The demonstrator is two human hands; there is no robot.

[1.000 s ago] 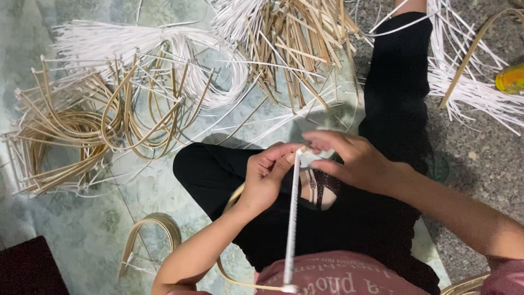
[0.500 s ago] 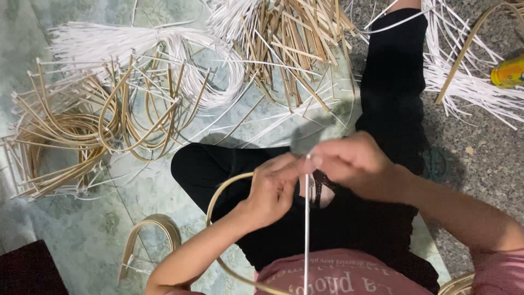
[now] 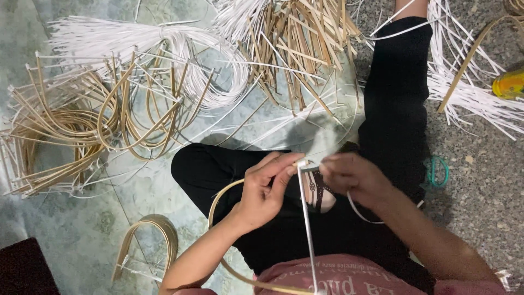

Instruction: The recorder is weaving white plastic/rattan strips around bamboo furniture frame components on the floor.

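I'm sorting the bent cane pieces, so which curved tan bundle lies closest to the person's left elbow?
The small arched bundle on the floor beside the left forearm, lying alone. The big heap of curved canes sits farther off, near the white strips.

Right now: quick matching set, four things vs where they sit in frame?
Things:
1. curved cane strip
2. bundle of white strips
3. yellow container
4. green ring

Places:
A. right edge of the view
B. pinched by both hands, left hand and right hand
C. floor beside the black trouser leg
D. upper left floor

Pairs: 1-B, 2-D, 3-A, 4-C
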